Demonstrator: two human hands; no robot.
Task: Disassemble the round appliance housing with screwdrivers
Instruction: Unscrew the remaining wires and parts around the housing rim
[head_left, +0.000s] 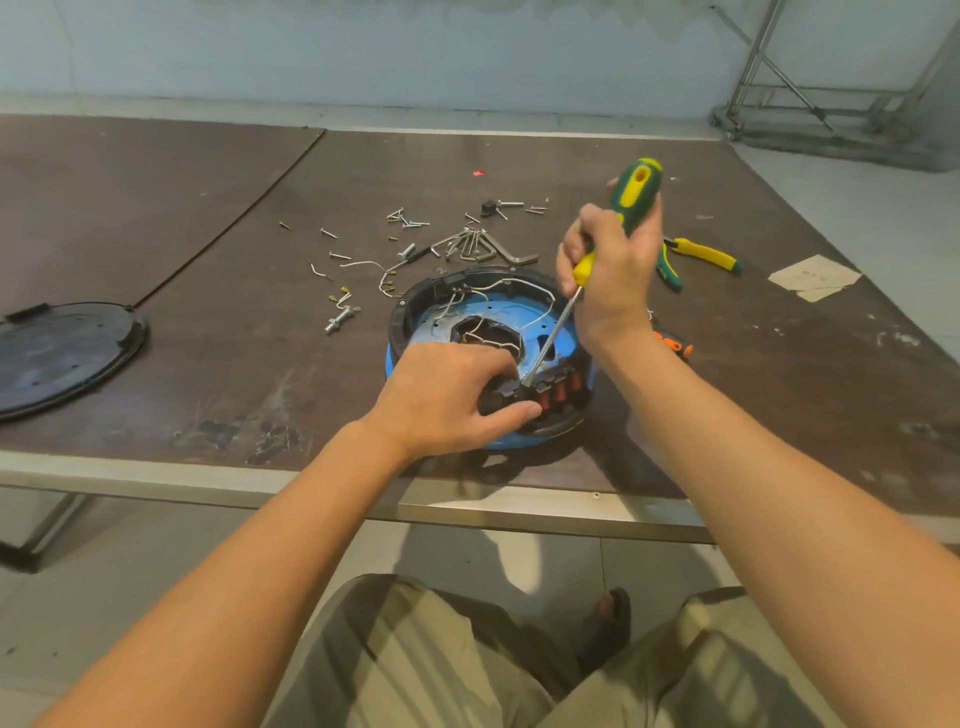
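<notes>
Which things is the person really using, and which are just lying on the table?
In use: round housing, held by the left hand; green-and-yellow screwdriver, gripped by the right hand, tip at the housing's near edge.
Just lying there: pliers, hex keys, loose screws, black round cover, paper scrap.

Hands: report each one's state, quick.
Left hand: grips a black part inside the round housing.
Right hand: grips the screwdriver by its handle.
</notes>
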